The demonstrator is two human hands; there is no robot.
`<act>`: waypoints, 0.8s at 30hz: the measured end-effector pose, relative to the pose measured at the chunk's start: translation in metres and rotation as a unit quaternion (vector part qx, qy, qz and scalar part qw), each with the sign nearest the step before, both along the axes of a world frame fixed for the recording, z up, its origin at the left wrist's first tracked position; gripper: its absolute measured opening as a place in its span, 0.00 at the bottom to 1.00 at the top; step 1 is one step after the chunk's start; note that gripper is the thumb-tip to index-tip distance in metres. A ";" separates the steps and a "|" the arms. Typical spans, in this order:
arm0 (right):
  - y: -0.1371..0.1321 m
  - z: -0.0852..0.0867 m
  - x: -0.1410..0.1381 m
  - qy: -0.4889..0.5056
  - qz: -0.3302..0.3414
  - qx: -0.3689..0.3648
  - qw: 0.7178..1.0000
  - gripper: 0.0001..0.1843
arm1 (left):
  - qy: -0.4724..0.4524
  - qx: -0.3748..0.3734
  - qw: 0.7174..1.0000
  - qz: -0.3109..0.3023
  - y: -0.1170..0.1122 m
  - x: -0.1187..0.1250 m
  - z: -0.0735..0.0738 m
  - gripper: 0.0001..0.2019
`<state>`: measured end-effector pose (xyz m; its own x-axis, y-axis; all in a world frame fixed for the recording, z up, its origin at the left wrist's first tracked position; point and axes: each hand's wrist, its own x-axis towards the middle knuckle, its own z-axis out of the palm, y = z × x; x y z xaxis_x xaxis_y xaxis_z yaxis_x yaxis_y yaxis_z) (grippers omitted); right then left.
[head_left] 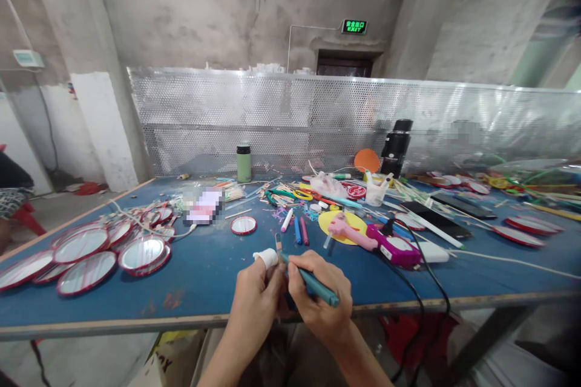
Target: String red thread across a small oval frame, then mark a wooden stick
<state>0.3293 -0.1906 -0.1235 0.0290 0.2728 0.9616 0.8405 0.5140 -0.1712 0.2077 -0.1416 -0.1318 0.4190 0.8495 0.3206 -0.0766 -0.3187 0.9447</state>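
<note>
Near the table's front edge, my right hand [321, 290] is closed around a teal marker pen [323, 290], its tip end pointing toward my left hand [258, 290]. The left fingers are pinched together on a small, flat, pale stick [278, 242] that stands up between them. White wrapping [267, 257] covers one left fingertip. Pen tip and stick are very close; whether they touch I cannot tell. Just beyond the hands lie a white marker [287, 220], a blue marker [298, 230] and a dark pink marker [304, 231]. A small round red-rimmed mirror [244, 225] lies left of them.
Several red-rimmed mirrors [86, 272] are heaped at the left, near a phone [204, 205] on a cable. At the right are a pink and purple glue gun [354, 233] on a yellow disc [324, 221], with trailing cords. A green bottle [244, 164] and black thermos [396, 150] stand behind.
</note>
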 end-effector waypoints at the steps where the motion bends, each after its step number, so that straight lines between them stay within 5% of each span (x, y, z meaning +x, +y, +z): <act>1: 0.000 0.000 0.000 -0.001 0.001 -0.001 1.000 0.05 | -0.001 -0.003 1.000 -0.003 0.000 0.000 0.000 0.17; 24: 0.001 0.003 -0.001 0.019 -0.020 0.017 0.999 0.05 | 0.007 0.001 1.000 0.013 -0.002 0.000 0.007 0.20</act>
